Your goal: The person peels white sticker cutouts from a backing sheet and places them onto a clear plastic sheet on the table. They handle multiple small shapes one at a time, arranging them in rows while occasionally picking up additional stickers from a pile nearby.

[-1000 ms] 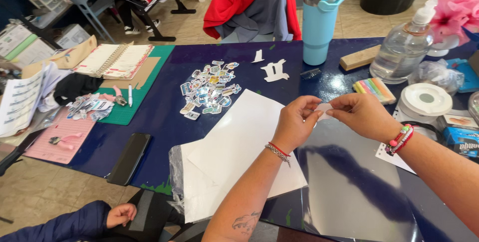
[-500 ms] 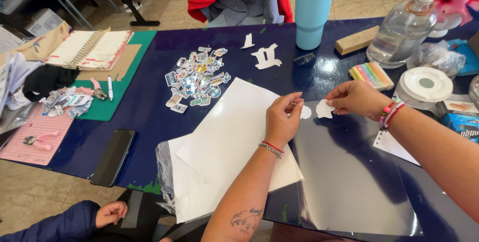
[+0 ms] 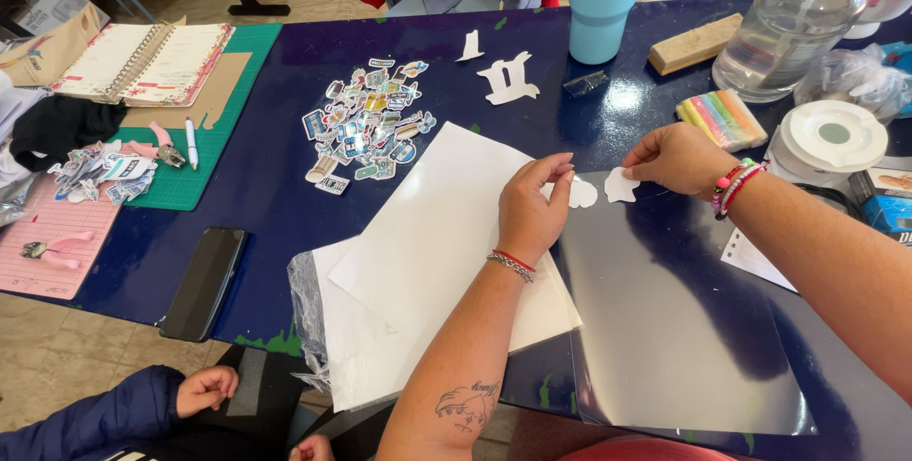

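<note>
Two small white cutouts pinched over a clear sheet, centre right of the frame.

The left cutout (image 3: 581, 194) sits at the fingertips of the left hand (image 3: 530, 217), the right cutout (image 3: 621, 186) is nipped by the fingers of the right hand (image 3: 676, 157); both look paper-thin, light and floppy, easy to crease, so an edge pinch suits them best. Under them lies the glossy clear sheet (image 3: 665, 328), likely slippery, beside white paper (image 3: 427, 262) on the blue table (image 3: 275, 186). Upper centre lies a sticker pile (image 3: 366, 119); a phone (image 3: 202, 281) sits lower left.
</note>
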